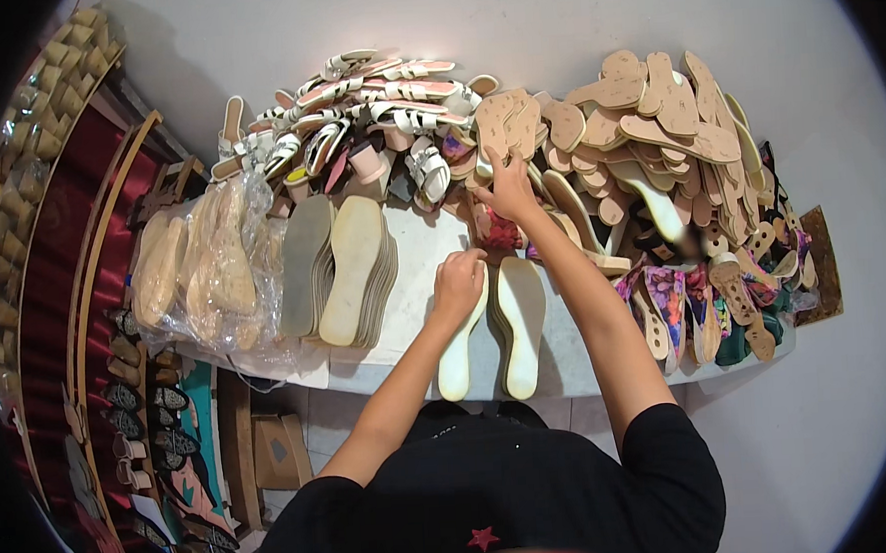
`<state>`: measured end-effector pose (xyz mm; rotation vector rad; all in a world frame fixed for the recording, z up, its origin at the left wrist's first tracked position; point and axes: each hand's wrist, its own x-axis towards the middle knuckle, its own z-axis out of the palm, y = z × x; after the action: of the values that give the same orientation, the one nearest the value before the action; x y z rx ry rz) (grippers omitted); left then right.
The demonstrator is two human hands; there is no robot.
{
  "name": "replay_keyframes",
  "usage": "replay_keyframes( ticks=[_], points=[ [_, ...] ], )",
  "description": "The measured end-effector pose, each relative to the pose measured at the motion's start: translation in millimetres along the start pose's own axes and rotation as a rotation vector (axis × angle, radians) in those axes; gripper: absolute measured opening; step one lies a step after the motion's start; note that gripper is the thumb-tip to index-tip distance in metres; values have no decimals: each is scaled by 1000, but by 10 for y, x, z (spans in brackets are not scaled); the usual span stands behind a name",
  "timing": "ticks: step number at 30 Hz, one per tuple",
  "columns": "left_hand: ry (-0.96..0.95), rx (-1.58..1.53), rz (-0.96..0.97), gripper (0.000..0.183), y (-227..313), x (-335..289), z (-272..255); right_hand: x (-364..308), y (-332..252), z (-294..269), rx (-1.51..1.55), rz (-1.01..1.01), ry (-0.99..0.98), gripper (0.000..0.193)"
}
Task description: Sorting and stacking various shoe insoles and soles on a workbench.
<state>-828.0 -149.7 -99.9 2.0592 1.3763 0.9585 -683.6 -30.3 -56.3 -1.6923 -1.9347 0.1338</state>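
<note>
My left hand [459,288] is closed on the upper end of a pale sole-shaped piece [455,364] near the table's front edge. Just right of it lies a stack of similar cream and grey soles [523,322]. My right hand [509,190] reaches farther back, its fingers apart, with fingertips at the lower edge of some tan printed insoles [507,120]. Below that hand is a red floral strap [498,229]. Two taller stacks of soles, one grey [307,264] and one cream [355,266], stand left of my left hand.
White strappy sandals [383,89] are heaped at the back. A large pile of tan insoles [655,115] rises at the right, with floral sandals [670,300] in front. Clear plastic bags of soles [217,258] lie at the left end. Shoe racks [160,421] stand farther left.
</note>
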Motion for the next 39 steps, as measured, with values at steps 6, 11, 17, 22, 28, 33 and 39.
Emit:
replay_keyframes(
  ticks=[6, 11, 17, 22, 28, 33, 39],
  points=[
    [-205, 417, -16, 46, -97, -145, 186, 319, 19, 147, -140, 93, -100, 74],
    [-166, 368, 0, 44, -136, -145, 207, 457, 84, 245, -131, 105, -39, 59],
    [-194, 241, -57, 43, -142, -106, 130, 449, 248, -73, 70, -49, 396, 31],
    [-220, 141, -110, 39, -136, -65, 135, 310, 489, -451, 239, 57, 602, 22],
    [-124, -185, -103, 34, -144, 179, 149, -235, 280, -678, 268, 114, 787, 22],
    [-134, -1159, -436, 40, 238, 443, 76, -836, -106, -607, 354, 69, 830, 22],
    [-87, -1737, -426, 35, 546, 480, -253, -1507, -688, -481, 383, -180, 678, 27]
  ],
)
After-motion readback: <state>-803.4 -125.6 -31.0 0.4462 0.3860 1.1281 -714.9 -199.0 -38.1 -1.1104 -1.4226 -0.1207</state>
